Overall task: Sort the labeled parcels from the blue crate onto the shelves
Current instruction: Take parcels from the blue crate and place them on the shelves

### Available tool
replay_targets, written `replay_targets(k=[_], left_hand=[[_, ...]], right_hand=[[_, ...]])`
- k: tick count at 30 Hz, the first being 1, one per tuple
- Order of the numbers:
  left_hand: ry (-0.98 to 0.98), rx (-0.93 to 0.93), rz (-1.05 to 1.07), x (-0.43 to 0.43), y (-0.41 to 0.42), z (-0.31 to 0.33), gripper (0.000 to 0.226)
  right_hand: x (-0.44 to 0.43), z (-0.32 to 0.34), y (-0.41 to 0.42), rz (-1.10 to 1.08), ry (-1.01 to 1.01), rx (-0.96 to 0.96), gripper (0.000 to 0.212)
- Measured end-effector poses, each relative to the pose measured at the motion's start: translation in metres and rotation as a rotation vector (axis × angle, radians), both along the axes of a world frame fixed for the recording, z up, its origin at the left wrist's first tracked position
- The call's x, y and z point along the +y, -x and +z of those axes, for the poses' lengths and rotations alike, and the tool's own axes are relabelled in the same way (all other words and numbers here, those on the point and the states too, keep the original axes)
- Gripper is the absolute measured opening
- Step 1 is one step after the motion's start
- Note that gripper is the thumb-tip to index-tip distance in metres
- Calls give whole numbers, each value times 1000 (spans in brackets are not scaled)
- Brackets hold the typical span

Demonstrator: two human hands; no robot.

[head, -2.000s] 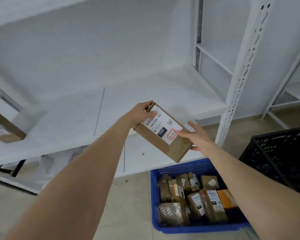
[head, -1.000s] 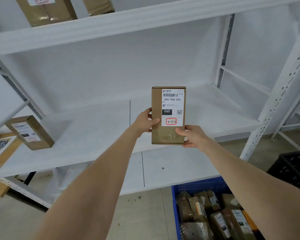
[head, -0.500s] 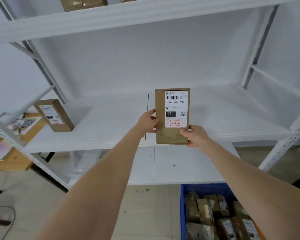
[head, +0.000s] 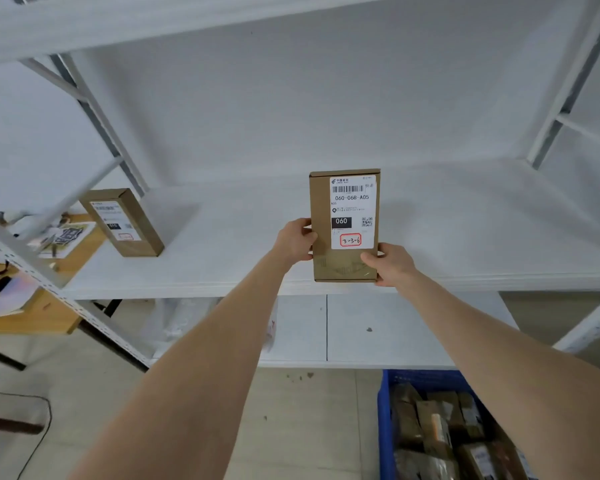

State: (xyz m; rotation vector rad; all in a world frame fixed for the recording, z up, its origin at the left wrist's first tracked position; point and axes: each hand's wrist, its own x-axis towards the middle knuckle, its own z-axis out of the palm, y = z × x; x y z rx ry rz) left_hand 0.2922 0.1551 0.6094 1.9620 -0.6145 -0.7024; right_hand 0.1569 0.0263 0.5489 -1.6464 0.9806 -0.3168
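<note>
A brown cardboard parcel [head: 344, 265] stands upright at the front edge of the white middle shelf [head: 243, 244], its white label marked 060-06B-A05 and 3-3-6 in a red box facing me. My left hand [head: 296, 240] grips its left edge and my right hand [head: 388, 263] grips its lower right corner. The blue crate [head: 383, 424] sits on the floor at the bottom right, holding several more brown labeled parcels.
Another labeled parcel [head: 123, 221] stands on the same shelf at the far left. A lower white shelf [head: 413, 327] lies beneath. A white slotted upright [head: 49, 285] slants at the left, with a wooden table [head: 21, 306] behind it. An upper shelf edge [head: 153, 26] runs overhead.
The parcel turned from tilted to upright and rose to the middle shelf's front edge. My view shifted left and up, so the crate slid toward the bottom right corner.
</note>
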Motion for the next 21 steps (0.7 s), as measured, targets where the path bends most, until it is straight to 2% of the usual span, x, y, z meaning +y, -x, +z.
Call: replay_targets(k=[5,10,15,21], left_hand=[[1,4,-19,-12,-51,-5,45],[5,42,-129,-29,-79,-17,49],[28,117,-156,-50,-71,-39,48],[45,124,-166,-78,-38,-57,48]], right_hand=[[-4,-10,-49,-25,79,22,36],[-15,-23,-71,-76,209,88,31],[-27,-40,-60,-209,219,79,29],[-50,-50,-28,-295,250,83,30]])
